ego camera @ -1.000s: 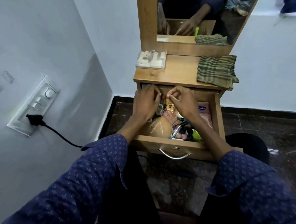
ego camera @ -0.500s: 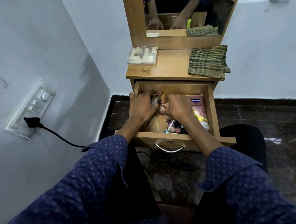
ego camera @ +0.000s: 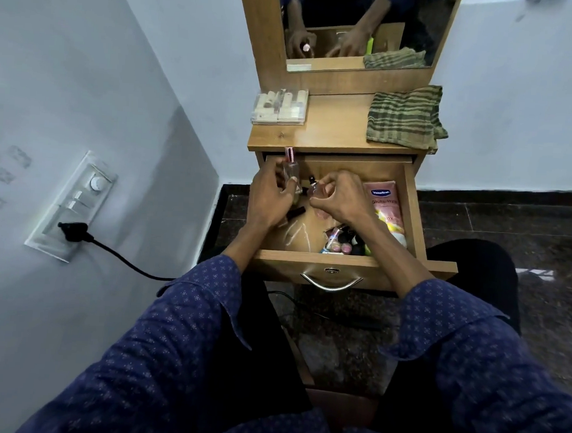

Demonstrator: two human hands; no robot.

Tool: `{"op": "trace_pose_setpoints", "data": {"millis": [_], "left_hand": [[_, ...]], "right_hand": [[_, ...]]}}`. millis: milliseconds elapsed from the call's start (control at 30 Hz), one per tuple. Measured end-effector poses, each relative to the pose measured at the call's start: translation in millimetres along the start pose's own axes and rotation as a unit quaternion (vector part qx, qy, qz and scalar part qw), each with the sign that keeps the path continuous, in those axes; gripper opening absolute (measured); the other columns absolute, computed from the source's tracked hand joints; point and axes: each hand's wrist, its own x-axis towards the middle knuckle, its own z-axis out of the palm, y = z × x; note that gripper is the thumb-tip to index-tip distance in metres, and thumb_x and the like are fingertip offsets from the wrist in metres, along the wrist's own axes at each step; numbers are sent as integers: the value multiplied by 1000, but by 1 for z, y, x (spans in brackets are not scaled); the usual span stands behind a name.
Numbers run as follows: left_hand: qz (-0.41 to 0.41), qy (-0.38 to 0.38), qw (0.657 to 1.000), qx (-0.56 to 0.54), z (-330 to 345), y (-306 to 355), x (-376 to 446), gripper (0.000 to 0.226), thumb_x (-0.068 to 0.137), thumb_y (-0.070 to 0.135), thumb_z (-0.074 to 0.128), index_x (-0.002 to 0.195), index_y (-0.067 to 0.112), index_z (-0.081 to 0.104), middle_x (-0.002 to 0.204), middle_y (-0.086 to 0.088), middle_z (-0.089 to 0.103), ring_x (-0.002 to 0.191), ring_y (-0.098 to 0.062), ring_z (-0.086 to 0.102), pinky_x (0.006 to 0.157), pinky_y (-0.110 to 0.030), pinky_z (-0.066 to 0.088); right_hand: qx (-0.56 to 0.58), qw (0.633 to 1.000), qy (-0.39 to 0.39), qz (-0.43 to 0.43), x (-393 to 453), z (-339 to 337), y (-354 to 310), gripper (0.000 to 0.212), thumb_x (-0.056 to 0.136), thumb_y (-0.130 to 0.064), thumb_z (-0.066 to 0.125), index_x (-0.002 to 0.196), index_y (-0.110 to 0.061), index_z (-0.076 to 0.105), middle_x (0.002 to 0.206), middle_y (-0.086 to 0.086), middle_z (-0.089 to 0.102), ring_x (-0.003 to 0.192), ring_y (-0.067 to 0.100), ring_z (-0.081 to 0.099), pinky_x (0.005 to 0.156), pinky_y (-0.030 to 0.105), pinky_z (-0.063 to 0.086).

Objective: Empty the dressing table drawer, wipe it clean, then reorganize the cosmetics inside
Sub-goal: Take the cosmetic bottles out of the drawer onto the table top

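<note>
The wooden drawer [ego camera: 412,210] of the dressing table stands pulled out. My left hand [ego camera: 269,198] grips a clear glass bottle with a pink cap [ego camera: 290,164], raised at the drawer's back left corner. My right hand [ego camera: 341,199] holds a small bottle with a dark dropper top [ego camera: 313,188] just beside it. A pink Vaseline tube [ego camera: 387,205] lies along the drawer's right side. Several small cosmetics [ego camera: 343,241] are heaped at the front under my right wrist. A dark lipstick-like tube [ego camera: 295,213] lies near my left hand.
On the tabletop [ego camera: 337,125] sit a clear plastic box [ego camera: 279,107] at the left and a folded green striped cloth [ego camera: 404,116] at the right. A mirror [ego camera: 356,23] stands behind. A wall switchboard with a black plug [ego camera: 73,230] is at left. Dark stone floor [ego camera: 512,223] lies to the right.
Both hands have risen from the pile, each with a bottle. The left hand lifted the pink-capped bottle toward the back left corner. The camera view shifted slightly.
</note>
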Motion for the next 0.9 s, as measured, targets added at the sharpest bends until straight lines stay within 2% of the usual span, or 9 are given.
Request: {"op": "trace_pose_setpoints", "data": {"millis": [133, 267, 333, 400, 533, 667, 767, 900], "left_hand": [[30, 65, 997, -12, -14, 6, 3, 35, 96, 24, 68, 129, 22, 57, 118, 7, 67, 105, -11, 65, 94, -38, 57], [65, 96, 993, -13, -30, 17, 11, 37, 97, 25, 68, 132, 21, 56, 126, 5, 65, 111, -13, 64, 94, -34, 56], [77, 111, 991, -17, -35, 24, 20, 39, 99, 25, 66, 135, 21, 55, 130, 5, 65, 110, -10, 64, 93, -29, 56], [78, 117, 990, -15, -38, 27, 31, 40, 100, 26, 65, 139, 21, 54, 134, 5, 64, 110, -7, 63, 93, -27, 55], [73, 122, 990, -6, -38, 22, 53, 39, 101, 27, 64, 139, 23, 54, 135, 6, 63, 113, -10, 63, 96, -39, 57], [67, 120, 990, 11, -36, 17, 68, 40, 101, 21, 65, 140, 22, 54, 138, 4, 62, 113, -10, 63, 98, -35, 56], [70, 119, 990, 9, -33, 17, 75, 40, 102, 24, 64, 141, 18, 56, 138, 0, 63, 110, -5, 58, 94, -22, 47], [59, 135, 989, 11, -28, 17, 81, 41, 101, 27, 66, 140, 20, 55, 133, 1, 65, 108, -7, 59, 93, -27, 51]], "right_hand": [[10, 1000, -10, -22, 1, 1, 1, 40, 75, -33, 88, 109, -25, 69, 99, -7, 69, 84, 8, 63, 75, 29, 51], [7, 999, -17, -48, 3, 3, 4, 40, 71, -34, 86, 104, -27, 64, 105, -7, 61, 95, 12, 59, 87, 37, 51], [16, 998, -14, -54, 4, 3, 4, 40, 71, -33, 86, 104, -26, 64, 104, -7, 60, 95, 12, 58, 83, 36, 50], [24, 998, -13, -59, 4, 3, 4, 39, 73, -31, 86, 105, -25, 64, 106, -7, 60, 95, 11, 58, 73, 29, 44], [28, 997, -22, -67, 5, 3, 5, 40, 75, -28, 87, 107, -26, 62, 110, -7, 60, 96, 11, 58, 68, 20, 37], [29, 997, -19, -73, 5, 3, 6, 42, 73, -28, 88, 106, -25, 63, 110, -7, 60, 96, 10, 58, 79, 28, 49], [47, 995, -5, -84, 6, 3, 7, 40, 73, -28, 89, 106, -23, 66, 108, -7, 62, 88, 8, 61, 67, 21, 44], [55, 995, 4, -85, 7, 5, 8, 44, 74, -28, 90, 111, -23, 66, 108, -6, 64, 88, 7, 62, 68, 22, 48]]}}
